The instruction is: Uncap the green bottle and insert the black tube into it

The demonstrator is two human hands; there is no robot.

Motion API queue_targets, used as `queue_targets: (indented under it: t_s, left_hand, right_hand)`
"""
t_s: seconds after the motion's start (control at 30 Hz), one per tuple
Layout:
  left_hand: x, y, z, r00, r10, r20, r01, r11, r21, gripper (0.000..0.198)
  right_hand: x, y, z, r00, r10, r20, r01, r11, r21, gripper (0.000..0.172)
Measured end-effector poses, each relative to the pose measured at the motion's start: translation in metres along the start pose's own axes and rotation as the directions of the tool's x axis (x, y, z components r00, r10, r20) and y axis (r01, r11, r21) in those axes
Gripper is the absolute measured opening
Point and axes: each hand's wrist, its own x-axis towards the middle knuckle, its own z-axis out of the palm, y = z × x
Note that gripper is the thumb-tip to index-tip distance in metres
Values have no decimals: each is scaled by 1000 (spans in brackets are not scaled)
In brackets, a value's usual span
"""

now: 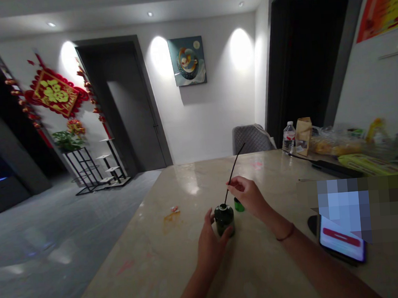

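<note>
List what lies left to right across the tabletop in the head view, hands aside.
Orange-brown stain → dark green bottle → green cap → clear plastic water bottle → brown paper bag → smartphone.

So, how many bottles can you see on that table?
2. The left hand grips a small dark green bottle; a clear plastic water bottle stands beside the brown paper bag. Others may be hidden in the blurred clutter at right.
</note>
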Motion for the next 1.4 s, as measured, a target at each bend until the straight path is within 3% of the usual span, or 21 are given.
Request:
queue_targets:
  t_s: [0.2,0.43,0.67,0.77,0.87,1.03,1.2,1.3,1.4]
  left_hand:
    - [1,-5,-1,1000,15,16,-15,1000,-9,64]
    - [1,-7,0,1000,24,17,-23,999,-30,60]
    - [3,-5,0,1000,-5,5,5,999,-54,59]
    - [4,-4,-4,999,22,42,-18,996,-83,58]
    - [5,-9,-11,990,82,113,-67,989,-133,54]
    - [11,-21,-22,970,54,237,2,973,-229,73]
    - [16,-23,-24,937,31,349,132,891,-434,76]
    - [16,-25,-23,939,31,342,141,873,-467,75]
    - [16,-26,-21,948,8,317,148,872,-466,74]
  right_hand:
    - [-9,4,12,992,-36,119,53,988,-142,12]
    - [-9,21,19,980,68,187,-15,962,-271,15]
    - [-2,26,11,969,98,226,-56,981,-187,19]
    - [1,29,-2,924,126,360,-92,990,-110,28]
    - [-3,33,-13,862,152,484,-120,988,-96,48]
    - [-17,42,-7,773,161,614,-132,987,-93,71]
    - [-29,62,10,832,175,526,-209,978,6,69]
    - [-40,71,17,849,170,500,-249,964,95,65]
    - [-55,71,28,915,141,378,-199,973,119,65]
